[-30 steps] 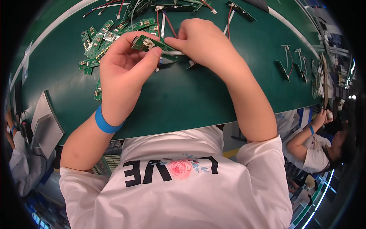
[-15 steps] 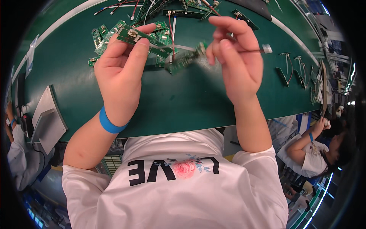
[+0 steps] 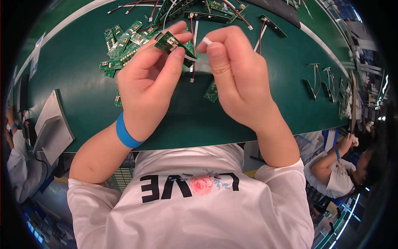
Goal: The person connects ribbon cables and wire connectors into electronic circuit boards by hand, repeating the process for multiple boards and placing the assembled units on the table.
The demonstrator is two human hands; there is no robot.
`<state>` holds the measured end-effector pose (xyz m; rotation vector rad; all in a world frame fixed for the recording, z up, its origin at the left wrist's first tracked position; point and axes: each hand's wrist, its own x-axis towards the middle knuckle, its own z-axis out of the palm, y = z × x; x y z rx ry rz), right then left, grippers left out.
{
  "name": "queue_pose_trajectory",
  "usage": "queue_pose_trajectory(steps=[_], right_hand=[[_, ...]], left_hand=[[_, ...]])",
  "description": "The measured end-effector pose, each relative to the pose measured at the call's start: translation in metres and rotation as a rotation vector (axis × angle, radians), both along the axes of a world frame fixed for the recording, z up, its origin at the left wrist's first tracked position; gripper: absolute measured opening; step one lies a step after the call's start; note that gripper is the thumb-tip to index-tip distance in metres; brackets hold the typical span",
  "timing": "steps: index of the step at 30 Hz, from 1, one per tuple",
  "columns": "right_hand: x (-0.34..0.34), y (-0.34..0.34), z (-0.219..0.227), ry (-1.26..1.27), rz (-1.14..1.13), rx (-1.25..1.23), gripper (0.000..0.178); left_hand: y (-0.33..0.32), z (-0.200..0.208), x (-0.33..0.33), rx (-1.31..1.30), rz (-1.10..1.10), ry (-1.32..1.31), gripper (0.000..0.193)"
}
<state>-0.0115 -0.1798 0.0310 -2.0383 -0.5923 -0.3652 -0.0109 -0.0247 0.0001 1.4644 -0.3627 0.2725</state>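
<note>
My left hand (image 3: 151, 81) pinches a small green circuit board (image 3: 171, 42) between thumb and fingers, lifted above the green work table (image 3: 83, 74). My right hand (image 3: 236, 74) grips a small white connector (image 3: 206, 40) on a thin wire that hangs down between the hands, close to the board's edge. A blue band (image 3: 126, 133) circles my left wrist. Whether the connector touches the board I cannot tell.
A heap of small green circuit boards (image 3: 124, 43) lies at the table's far left. One loose board (image 3: 212, 92) sits under my right hand. Wired boards (image 3: 232, 10) lie at the back, more wired parts (image 3: 319, 81) on the right. A grey tray (image 3: 52, 126) stands left; another person (image 3: 344, 166) sits right.
My right hand has come back in from the right toward the left hand, bringing the white connector up beside the board. The left hand has kept hold of its board.
</note>
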Motion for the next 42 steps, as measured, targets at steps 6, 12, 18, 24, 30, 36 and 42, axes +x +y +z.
queue_pose_trajectory(steps=[6, 12, 18, 24, 30, 36, 42], right_hand=[[-0.001, 0.001, -0.006, -0.233, -0.052, -0.133, 0.008], [-0.001, -0.001, -0.009, -0.299, -0.093, -0.197, 0.006], [-0.005, -0.008, 0.001, -0.272, -0.089, -0.186, 0.011], [-0.008, -0.015, 0.005, -0.230, -0.035, -0.212, 0.011], [-0.019, -0.021, 0.013, -0.225, 0.014, -0.221, 0.012], [-0.033, -0.060, 0.013, 0.356, -0.120, -0.222, 0.009], [0.001, -0.243, -0.005, 0.485, -0.749, -0.440, 0.024]], left_hand=[[-0.003, 0.007, -0.011, 0.020, -0.032, 0.163, 0.033], [0.004, 0.015, -0.015, 0.424, -0.059, 0.103, 0.038], [0.008, 0.009, -0.001, 0.555, -0.068, -0.287, 0.036], [0.012, 0.014, -0.005, 0.692, -0.131, -0.372, 0.039], [0.004, 0.008, -0.009, 0.617, -0.147, -0.486, 0.058], [-0.010, 0.003, -0.019, 0.732, -0.310, -0.320, 0.051], [0.008, 0.002, 0.014, 1.014, 0.024, -0.313, 0.035]])
